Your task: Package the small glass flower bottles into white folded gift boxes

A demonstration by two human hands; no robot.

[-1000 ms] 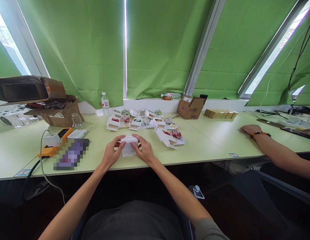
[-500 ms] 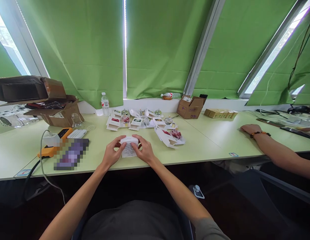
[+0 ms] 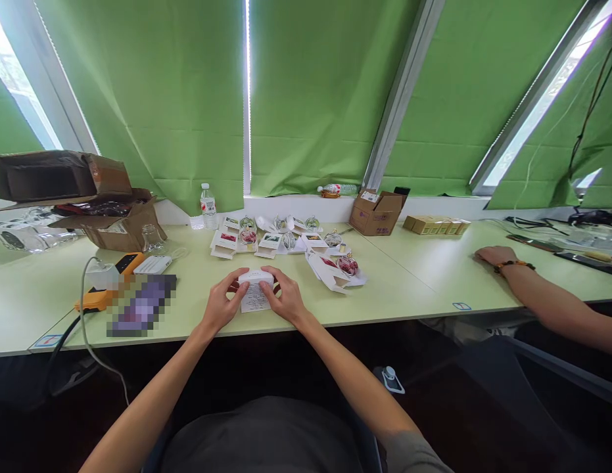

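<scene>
Between my two hands is a small white box [image 3: 256,299] with fine printed text on the side facing me. My left hand [image 3: 225,299] grips its left side, thumb on the front. Around its right side my right hand [image 3: 284,295] is closed the same way, thumbs close together near the top edge. Just beyond lie several opened white cartons with round glass ornaments. The nearest, an open carton [image 3: 330,272] to the right of my hands, has a glass ornament with red contents [image 3: 348,265] beside its flaps.
Left are a pixelated flat object [image 3: 142,305], an orange device [image 3: 129,263], a cable and brown cardboard boxes [image 3: 113,230]. A water bottle [image 3: 208,207] stands at the back. Right are a cardboard box [image 3: 377,213], small yellow boxes [image 3: 436,225] and another person's forearm [image 3: 547,292].
Almost nothing differs. Both hands keep their hold on the white box, and the whole view has shifted very slightly.
</scene>
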